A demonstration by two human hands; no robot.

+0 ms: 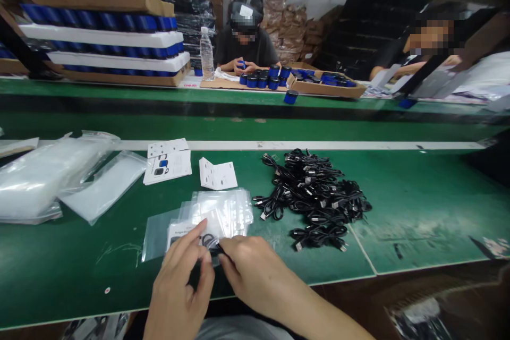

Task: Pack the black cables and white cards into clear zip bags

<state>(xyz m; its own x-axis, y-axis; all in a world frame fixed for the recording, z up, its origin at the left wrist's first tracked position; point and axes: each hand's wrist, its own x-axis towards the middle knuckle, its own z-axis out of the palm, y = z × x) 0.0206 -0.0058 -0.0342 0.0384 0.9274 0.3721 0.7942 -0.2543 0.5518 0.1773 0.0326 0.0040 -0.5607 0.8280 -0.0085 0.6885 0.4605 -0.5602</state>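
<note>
Both hands meet at the near end of a layer of clear plastic bags [223, 212] on the green table. My left hand [181, 276] is closed on the edge of one bag, its index finger stretched over a printed leaflet [179, 230] that shows through the plastic. My right hand [253, 265] pinches a coiled black USB cable [211, 240] at the bag's mouth; its fingertips are partly hidden. Whether the cable is wholly inside the bag, I cannot tell. To the right of my hands lies a heap of black USB cables [314, 186], each coiled and tied.
Folded leaflets [218, 174] and a leaflet stack [169, 164] lie beyond the bags. Packs of plastic bags [51, 175] are at left. A raised shelf [239, 98] across the back bears blue jars [263, 81], a water bottle [206, 56] and stacked trays [119, 64]. Two people sit behind it.
</note>
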